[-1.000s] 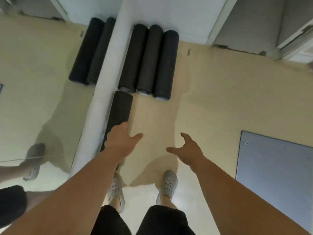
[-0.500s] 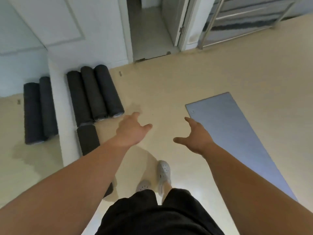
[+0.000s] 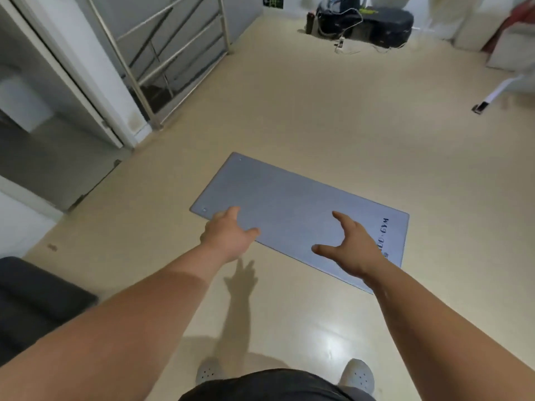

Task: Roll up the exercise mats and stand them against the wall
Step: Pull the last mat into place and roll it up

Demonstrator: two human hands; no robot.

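Grey-blue exercise mat (image 3: 289,204) lies flat, long axis crosswise below the fingers; left hand (image 3: 228,238) by plain end, right hand (image 3: 350,250) by lettered end; both spread, empty.

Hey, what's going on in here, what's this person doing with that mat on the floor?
A person stands over a blue-grey exercise mat that lies flat and fully unrolled on the beige floor. The left hand and right hand reach out toward it with fingers spread, holding nothing. Rolling has not yet begun.
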